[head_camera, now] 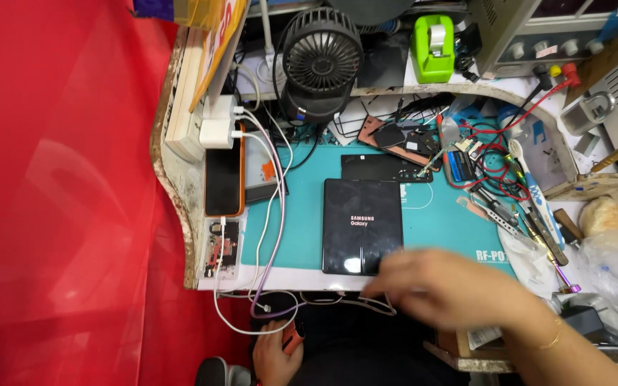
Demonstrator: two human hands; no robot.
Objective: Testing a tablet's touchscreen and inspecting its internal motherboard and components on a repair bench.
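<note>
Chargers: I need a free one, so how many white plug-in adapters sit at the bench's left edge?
2. One upper white adapter and one lower white adapter sit stacked beside the power strip, both with cables attached. More may be hidden in the clutter.

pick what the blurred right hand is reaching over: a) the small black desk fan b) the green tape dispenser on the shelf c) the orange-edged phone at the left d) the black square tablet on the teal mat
d: the right hand hovers over the lower right corner of the black square tablet lying on the teal mat.
</note>
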